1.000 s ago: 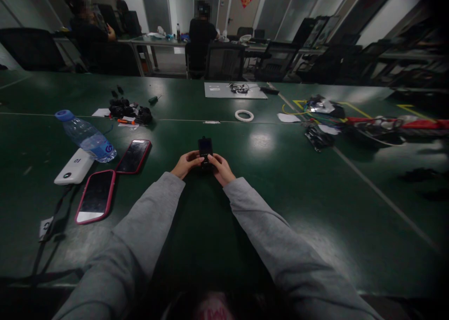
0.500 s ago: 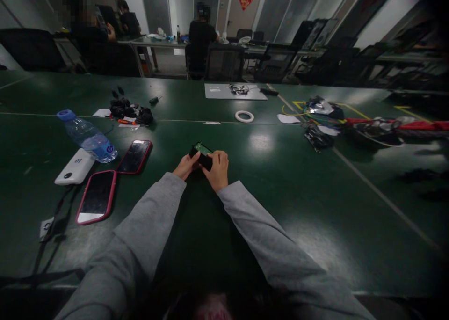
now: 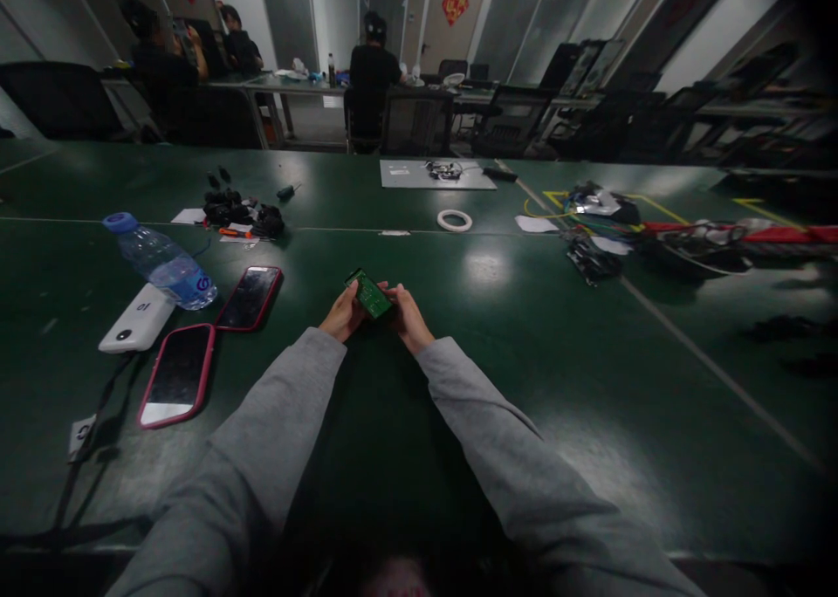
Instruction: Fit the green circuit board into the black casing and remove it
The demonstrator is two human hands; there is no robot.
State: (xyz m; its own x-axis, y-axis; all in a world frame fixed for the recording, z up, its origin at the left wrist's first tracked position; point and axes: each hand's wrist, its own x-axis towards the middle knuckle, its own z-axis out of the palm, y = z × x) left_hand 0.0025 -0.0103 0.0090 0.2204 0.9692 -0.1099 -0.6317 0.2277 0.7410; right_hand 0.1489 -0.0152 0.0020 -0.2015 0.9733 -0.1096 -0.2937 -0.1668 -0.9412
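Head view. Both hands meet over the dark green bench (image 3: pixel 589 379), just ahead of the grey sleeves. The left hand (image 3: pixel 343 314) and the right hand (image 3: pixel 407 315) share one grip on a small flat green circuit board (image 3: pixel 370 293), fingertips pinching it from either side, so each hand is closed on the board and neither is spread wide. The board sits raised off the bench between the fingertips, tilted, its green face turned up toward the camera.

Change from the earlier frames: a second ago the hands held a small black casing upright, dark face showing; half a second ago it lay turned on its side with a strip of green visible; now almost only green is seen. Whether the black casing is off or merely hidden beneath the board cannot be told. As a judgement, the piece has been rotated to expose its board side for inspection or handling.

To the left of the grip, well apart, lie a red-cased smartphone (image 3: pixel 249 297), a pink-cased smartphone (image 3: pixel 176 374), a white power bank (image 3: pixel 137 318) and a clear plastic water bottle with a blue cap (image 3: pixel 161 261). Beyond the grip lies a white tape roll (image 3: pixel 454 221).
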